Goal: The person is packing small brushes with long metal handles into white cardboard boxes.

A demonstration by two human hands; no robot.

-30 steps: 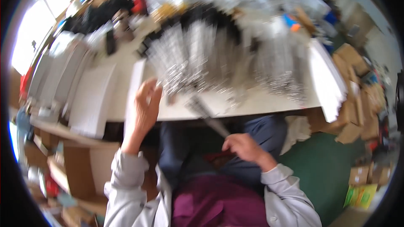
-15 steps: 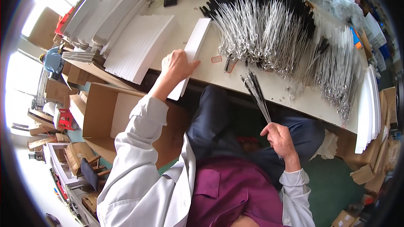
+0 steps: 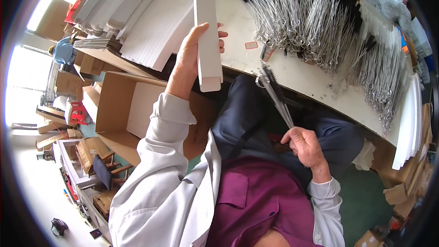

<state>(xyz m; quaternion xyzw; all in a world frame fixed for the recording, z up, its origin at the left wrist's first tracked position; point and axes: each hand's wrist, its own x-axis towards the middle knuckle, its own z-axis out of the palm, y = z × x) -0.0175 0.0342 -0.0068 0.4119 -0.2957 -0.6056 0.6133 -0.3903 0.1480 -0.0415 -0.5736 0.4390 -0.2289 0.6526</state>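
Observation:
My left hand (image 3: pixel 190 50) is closed around a long, narrow white box (image 3: pixel 208 32), thumb on top and fingertips showing past its right side. The box's near end, with a short flap, points toward me over the table's front edge. In my right hand (image 3: pixel 305 146), above my lap, is a small bunch of thin wire brushes (image 3: pixel 276 93), gripped by their wire stems with the bristle ends pointing up and away. On the table beyond lies a large pile of wire brushes (image 3: pixel 297 23) with black bristles and looped ends.
Flat white boxes (image 3: pixel 160 29) are stacked at the left of the table (image 3: pixel 238 59). More brushes with pale bristles (image 3: pixel 382 73) lie at the right, by white box strips (image 3: pixel 409 123). A large open carton (image 3: pixel 114 105) stands at my left. A small red-edged label (image 3: pixel 251 45) lies in the middle.
My left hand has lifted the white box off the table and brought it upright-looking in view. The right hand keeps the brushes almost in place. The view has shifted slightly.

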